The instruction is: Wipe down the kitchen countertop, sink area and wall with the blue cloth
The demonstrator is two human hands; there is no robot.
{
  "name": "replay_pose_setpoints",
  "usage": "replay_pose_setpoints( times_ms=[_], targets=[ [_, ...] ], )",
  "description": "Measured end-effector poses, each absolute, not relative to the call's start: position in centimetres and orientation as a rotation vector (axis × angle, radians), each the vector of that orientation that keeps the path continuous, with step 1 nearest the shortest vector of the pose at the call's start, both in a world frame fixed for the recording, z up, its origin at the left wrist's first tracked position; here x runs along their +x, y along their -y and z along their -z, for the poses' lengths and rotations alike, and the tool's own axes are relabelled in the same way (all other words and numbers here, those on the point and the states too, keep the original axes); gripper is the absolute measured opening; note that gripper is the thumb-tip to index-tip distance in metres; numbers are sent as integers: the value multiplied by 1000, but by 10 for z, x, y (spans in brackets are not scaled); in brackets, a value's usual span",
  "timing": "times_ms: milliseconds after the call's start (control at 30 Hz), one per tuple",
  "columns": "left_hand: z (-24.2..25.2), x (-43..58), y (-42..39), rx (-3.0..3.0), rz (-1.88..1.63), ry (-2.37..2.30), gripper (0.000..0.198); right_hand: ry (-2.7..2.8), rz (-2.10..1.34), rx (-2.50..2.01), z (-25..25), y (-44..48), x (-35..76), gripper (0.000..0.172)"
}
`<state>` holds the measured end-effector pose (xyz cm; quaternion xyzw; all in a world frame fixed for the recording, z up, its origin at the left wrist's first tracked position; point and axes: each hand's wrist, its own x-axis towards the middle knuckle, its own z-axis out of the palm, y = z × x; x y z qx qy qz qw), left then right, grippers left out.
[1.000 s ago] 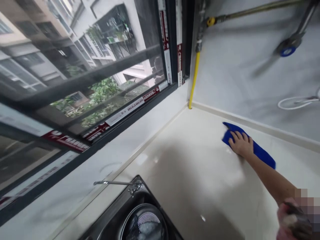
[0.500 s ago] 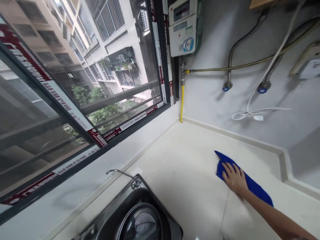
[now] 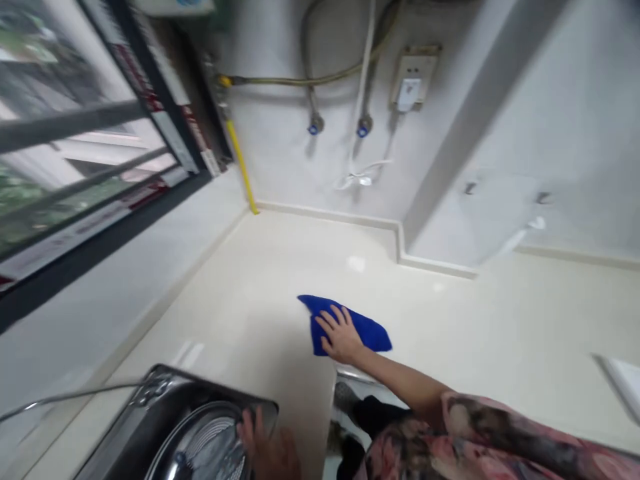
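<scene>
My right hand (image 3: 343, 338) lies flat on a blue cloth (image 3: 370, 331), its fingers spread and pressing the cloth onto the pale countertop (image 3: 260, 273). The cloth sticks out on both sides of the hand, with a pointed corner at its left end. At the bottom, my left hand (image 3: 270, 447) is at the right rim of the steel sink (image 3: 170, 383), blurred, its fingers stretched apart with nothing seen in them. Whether it touches the rim I cannot tell. A round metal colander (image 3: 210, 433) sits in the sink beside that hand.
A thin faucet (image 3: 75, 395) reaches left from the sink. Along the back wall are a yellow pipe (image 3: 241, 163), hoses with blue-capped valves (image 3: 314, 127), a white cable (image 3: 359, 177) and a socket (image 3: 413, 77). A low raised edge (image 3: 320, 217) borders the counter. The window (image 3: 75, 133) is at left.
The view has swung right and down, so the cloth and right hand appear further left. My left hand has come into view by the sink. The right hand stays spread on the cloth.
</scene>
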<state>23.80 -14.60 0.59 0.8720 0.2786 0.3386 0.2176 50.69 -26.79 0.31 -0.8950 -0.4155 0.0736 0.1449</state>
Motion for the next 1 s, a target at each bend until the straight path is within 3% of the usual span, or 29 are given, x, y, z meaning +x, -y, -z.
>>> replay_pose_setpoints(
  times_ms=[133,300,433,567,800,1000],
  targets=[
    [3,328,134,2551,-838,-502,61,1197,-206,-2448,-3,278,516,64],
    [0,395,108,2710,-618,-595,71,1116,-90,-2356,8,333,546,61],
    [-1,432,89,2804,-523,-687,78,754,-39,-2522,7,418,580,60],
    [6,471,77,2837,-483,-764,72,401,48,-2702,5,521,608,60],
    [22,485,92,2863,-628,-951,70,-46,157,-2937,17,686,589,57],
    [16,482,95,2870,-637,-940,69,-547,231,-2968,22,718,589,80]
  ],
)
